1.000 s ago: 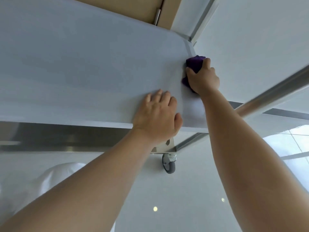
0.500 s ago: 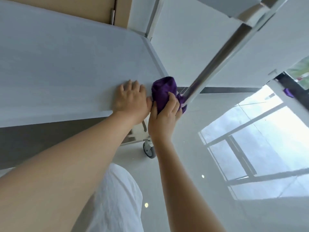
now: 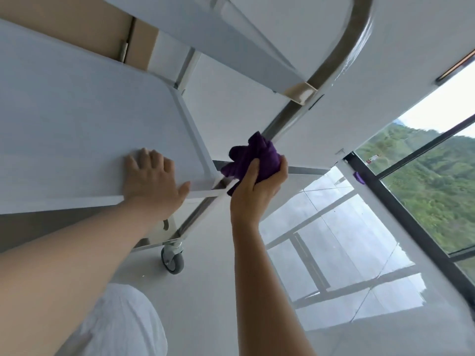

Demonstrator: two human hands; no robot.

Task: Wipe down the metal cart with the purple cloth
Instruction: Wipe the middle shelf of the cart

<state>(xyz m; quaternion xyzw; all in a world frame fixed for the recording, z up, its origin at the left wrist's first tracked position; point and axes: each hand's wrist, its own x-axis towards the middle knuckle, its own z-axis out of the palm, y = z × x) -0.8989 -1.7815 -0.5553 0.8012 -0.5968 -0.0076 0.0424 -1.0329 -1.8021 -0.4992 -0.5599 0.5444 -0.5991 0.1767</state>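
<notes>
Here the left hand [image 3: 151, 183] lay flat at the corner of the cart [image 3: 77, 129] shelf to steady it, while the right hand [image 3: 257, 186] gripped the bunched cloth [image 3: 253, 156] around the post [image 3: 288, 119].

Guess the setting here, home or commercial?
Probably commercial or institutional, though not certain: a wheeled metal cart on a caster, a glossy tiled floor, and a floor-to-ceiling window facing green hills. The right hand grips the purple cloth.

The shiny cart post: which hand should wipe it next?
Right hand: it grips the purple cloth against the post. The left hand lies flat on the shelf, clothless.
</notes>
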